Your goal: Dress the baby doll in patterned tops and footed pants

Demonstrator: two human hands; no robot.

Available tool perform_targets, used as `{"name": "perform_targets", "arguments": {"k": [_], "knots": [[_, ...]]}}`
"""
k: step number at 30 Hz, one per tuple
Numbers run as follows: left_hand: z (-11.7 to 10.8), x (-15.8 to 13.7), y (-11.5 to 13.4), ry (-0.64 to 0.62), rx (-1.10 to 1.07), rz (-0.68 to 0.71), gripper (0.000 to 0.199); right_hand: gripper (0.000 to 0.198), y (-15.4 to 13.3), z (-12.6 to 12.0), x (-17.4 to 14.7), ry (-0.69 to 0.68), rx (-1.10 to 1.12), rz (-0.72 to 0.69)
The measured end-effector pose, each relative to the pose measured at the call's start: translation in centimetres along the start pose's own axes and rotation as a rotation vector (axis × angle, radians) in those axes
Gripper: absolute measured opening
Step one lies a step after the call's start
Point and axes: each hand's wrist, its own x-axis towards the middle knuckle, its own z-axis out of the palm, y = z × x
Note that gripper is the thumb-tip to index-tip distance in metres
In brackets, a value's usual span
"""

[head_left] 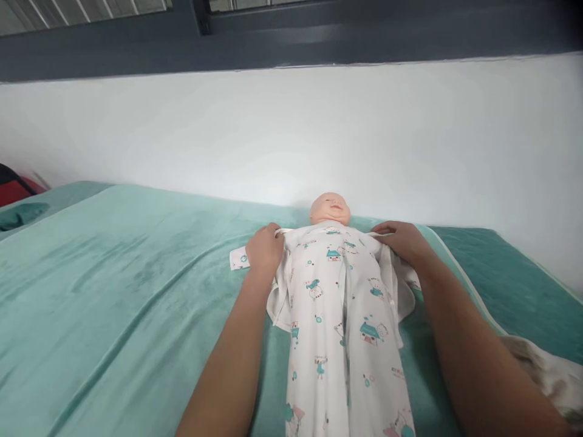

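Observation:
A baby doll (330, 207) lies on its back, its head toward the wall. White printed baby clothes (319, 303) cover its body and spread down toward me. At the left shoulder edge of the cloth, my left hand (265, 249) is closed on the fabric. My right hand (401, 238) pinches the opposite shoulder edge between thumb and fingers. A white sleeve end (239, 258) sticks out beyond my left hand. Loose folds of the garment hang at both sides of the doll. The doll's arms and legs are hidden.
A light green blanket (136, 291) covers the bed beneath the doll. Darker green quilted bedding (523, 279) shows on the right, with a crumpled pale cloth (546, 370) near my right forearm. Behind stands a white wall (273, 133). A red and black item (16, 185) lies at far left.

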Motion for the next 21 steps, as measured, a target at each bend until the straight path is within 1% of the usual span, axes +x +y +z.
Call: {"name": "perform_targets", "arguments": {"k": [1, 3, 5, 6, 7, 8, 10, 13, 15, 18, 21], "knots": [[0.0, 0.0, 0.0, 0.003, -0.002, -0.004, 0.028, 0.024, -0.4, 0.0, -0.2, 0.032, -0.055, -0.060], [0.1, 0.0, 0.1, 0.000, -0.007, -0.002, 0.029, 0.029, -1.5, 0.2, -0.9, 0.115, -0.139, -0.255], [0.2, 0.0, 0.1, -0.002, -0.006, -0.001, 0.029, 0.035, -3.0, 0.6, -1.8, 0.156, -0.147, -0.479], [0.2, 0.0, 0.0, -0.003, -0.004, 0.001, 0.029, 0.037, -3.8, 0.9, -2.3, 0.153, -0.130, -0.562], [0.3, 0.0, 0.0, -0.003, -0.002, 0.005, 0.030, 0.039, -4.4, 1.2, -2.7, 0.144, -0.113, -0.611], [0.3, 0.0, 0.0, -0.002, -0.002, 0.009, 0.030, 0.041, -4.9, 1.5, -3.0, 0.135, -0.100, -0.629], [0.4, 0.0, -0.1, 0.004, -0.003, 0.019, 0.030, 0.041, -5.3, 2.1, -3.3, 0.112, -0.090, -0.594], [0.4, 0.1, -0.1, 0.013, -0.007, 0.029, 0.030, 0.041, -4.8, 2.6, -3.1, 0.049, -0.098, -0.452], [0.5, 0.1, -0.1, 0.013, -0.007, 0.029, 0.030, 0.041, -4.1, 2.8, -2.7, 0.016, -0.120, -0.383], [0.5, 0.0, -0.2, 0.010, -0.005, 0.027, 0.030, 0.040, -2.8, 2.6, -2.0, -0.010, -0.162, -0.318], [0.4, -0.1, -0.2, 0.022, 0.005, 0.013, 0.029, 0.036, -1.7, 1.9, -1.5, -0.053, -0.173, -0.232]]}}
